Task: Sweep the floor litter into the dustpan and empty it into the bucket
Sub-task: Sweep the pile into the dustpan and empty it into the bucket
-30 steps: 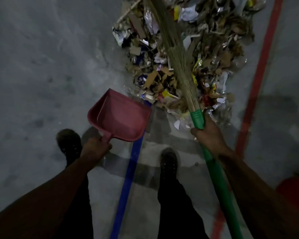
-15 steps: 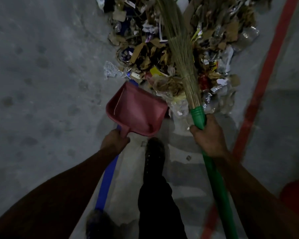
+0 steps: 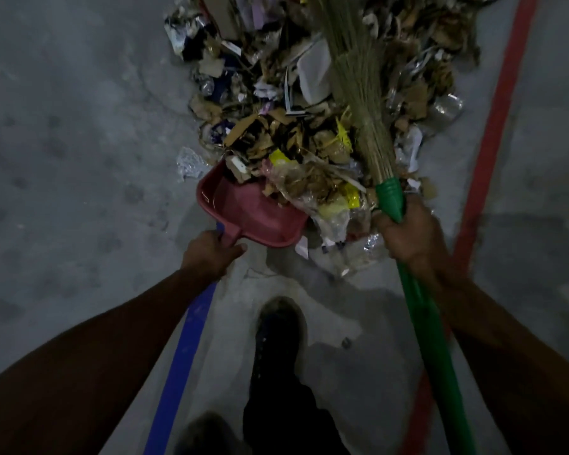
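At the left, the left hand (image 3: pixel 211 254) has its fingers curled round the short handle of the red dustpan (image 3: pixel 243 211), whose open mouth is pushed against the near edge of the litter pile (image 3: pixel 309 126); a few scraps and a bit of clear wrap already lie over its lip, while most of the pan floor shows bare. A blue floor stripe (image 3: pixel 181 362) runs under that forearm, and a dark shoe (image 3: pixel 278 326) stands just behind the pan. The pile of torn cardboard, paper and plastic film spreads up the middle of the view. Over its right side lies the broom (image 3: pixel 362 103), straw head resting on the heap, with the right hand (image 3: pixel 408 234) clenched round its green shaft just below the collar. Further right a red floor line (image 3: pixel 493 133) runs past the heap. The bucket is not in view, and the light is dim, so whether the pan lip sits quite flat on the concrete is hard to judge. To load well, keep the lip pressed down and angled low, draw the broom toward the pan in short pulls, and take modest loads so the light film does not slide back out.
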`<state>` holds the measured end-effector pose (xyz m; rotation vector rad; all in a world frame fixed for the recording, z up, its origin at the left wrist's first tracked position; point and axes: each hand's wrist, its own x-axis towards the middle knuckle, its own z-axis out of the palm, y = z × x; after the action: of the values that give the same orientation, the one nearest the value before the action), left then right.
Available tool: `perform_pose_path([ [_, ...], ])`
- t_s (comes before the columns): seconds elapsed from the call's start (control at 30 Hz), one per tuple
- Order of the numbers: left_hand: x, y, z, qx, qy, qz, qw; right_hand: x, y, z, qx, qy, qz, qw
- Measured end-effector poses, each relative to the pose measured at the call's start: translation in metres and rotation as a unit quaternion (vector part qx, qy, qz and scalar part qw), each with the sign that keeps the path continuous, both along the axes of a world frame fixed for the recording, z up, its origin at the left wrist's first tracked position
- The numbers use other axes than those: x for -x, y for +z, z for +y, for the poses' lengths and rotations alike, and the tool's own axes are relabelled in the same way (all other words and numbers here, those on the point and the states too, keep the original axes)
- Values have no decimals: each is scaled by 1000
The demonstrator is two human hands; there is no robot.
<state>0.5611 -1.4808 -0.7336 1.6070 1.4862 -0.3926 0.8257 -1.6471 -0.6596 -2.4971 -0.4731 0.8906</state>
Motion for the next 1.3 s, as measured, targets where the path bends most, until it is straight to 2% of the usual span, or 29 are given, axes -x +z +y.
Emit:
perform_pose_path([
  [0.1, -10, -15, 22, -20, -10, -15, 1000, -27, -11, 21, -8, 46, -66, 997],
  [0.27, -22, -46, 53, -53, -63, -36, 996, -80, -33, 51, 24, 146, -190, 971],
  [0.4, -24, -67, 67, -109, -160, -27, 981, -103, -57, 61, 71, 191, -227, 952],
  [0.6, -27, -76, 90, -241, -280, 26, 929, -83, -91, 55, 112, 233, -226, 939],
  [0.77, -32, -76, 94, -317, -310, 7, 896, -46, -106, 22, 114, 212, -231, 943],
  [1.0, -30, -72, 97, -322, -318, -19, 892, -5, -104, -15, 73, 233, -205, 948],
  [1.2, -29, -76, 106, -339, -313, -24, 887, -15, -88, -29, 13, 132, -255, 958],
  [1.3, -35, -77, 114, -331, -324, -14, 886, -46, -78, -8, 28, 94, -242, 965],
])
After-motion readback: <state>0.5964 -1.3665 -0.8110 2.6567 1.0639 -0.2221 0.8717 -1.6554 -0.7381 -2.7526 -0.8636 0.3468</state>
